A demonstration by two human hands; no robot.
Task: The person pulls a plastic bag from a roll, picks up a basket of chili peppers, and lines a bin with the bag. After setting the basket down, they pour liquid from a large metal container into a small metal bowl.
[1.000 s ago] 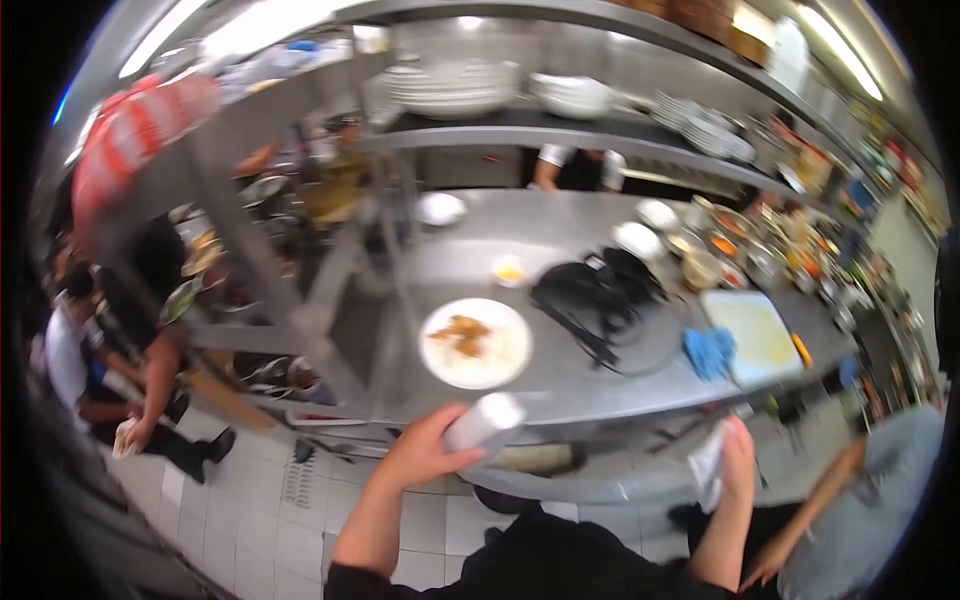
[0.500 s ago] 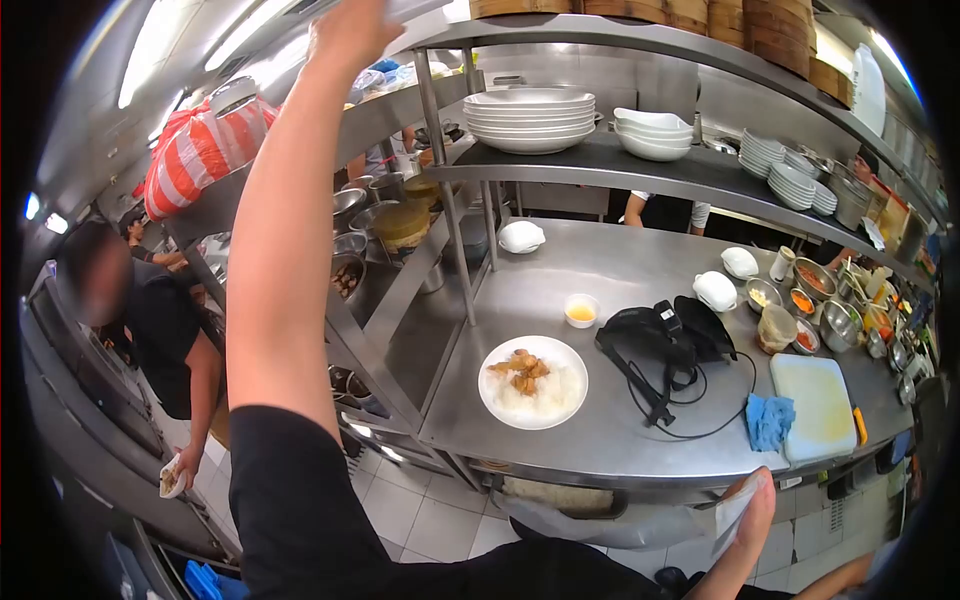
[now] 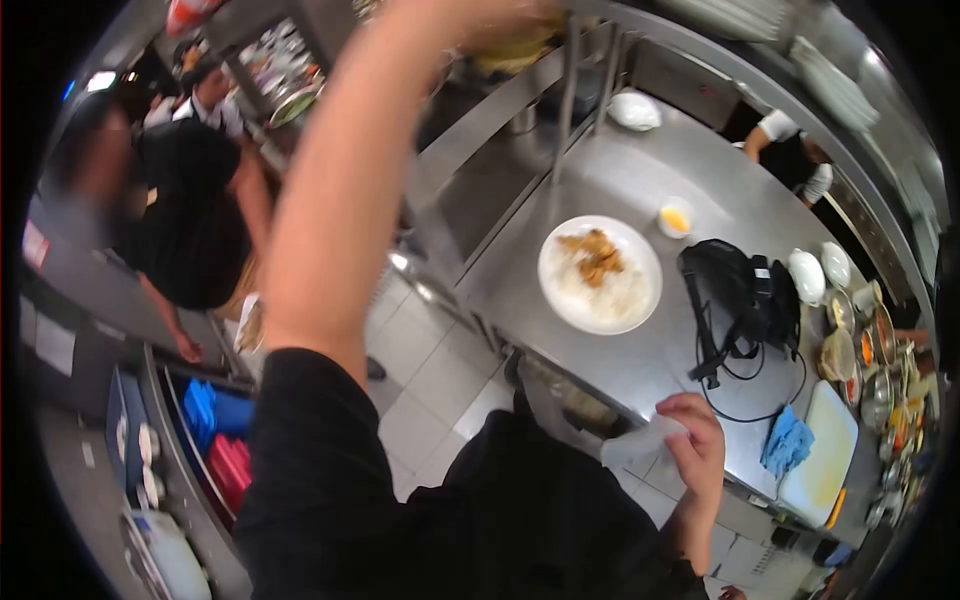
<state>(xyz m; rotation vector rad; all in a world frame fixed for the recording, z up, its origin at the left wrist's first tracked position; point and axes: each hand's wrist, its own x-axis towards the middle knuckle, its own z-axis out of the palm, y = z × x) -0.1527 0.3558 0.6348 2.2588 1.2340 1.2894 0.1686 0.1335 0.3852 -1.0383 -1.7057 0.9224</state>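
My left arm reaches up across the view, and my left hand (image 3: pixel 505 18) is smeared by motion at the top edge, partly cut off, so its fingers do not show. Low in front of the counter, my right hand (image 3: pixel 697 440) is closed on a thin translucent plastic sheet (image 3: pixel 635 446), which hangs toward my body. On the steel counter stands a white plate (image 3: pixel 560 308) of white rice (image 3: pixel 612 298) topped with brown chunks (image 3: pixel 598 260). Beside it is a small white bowl (image 3: pixel 676 217) of yellow liquid.
A black strapped device with a cable (image 3: pixel 740 295) lies on the counter. Further right are a blue cloth (image 3: pixel 788 442), a cutting board (image 3: pixel 825 455) and several ingredient bowls. A person in black (image 3: pixel 190 210) stands left; another works behind the counter. Shelf posts (image 3: pixel 567 95) rise beside my left arm.
The view has tilted down and turned left. My left hand has moved right near the shelf and blurred. My right hand has come closer to the counter edge, still holding the plastic sheet.
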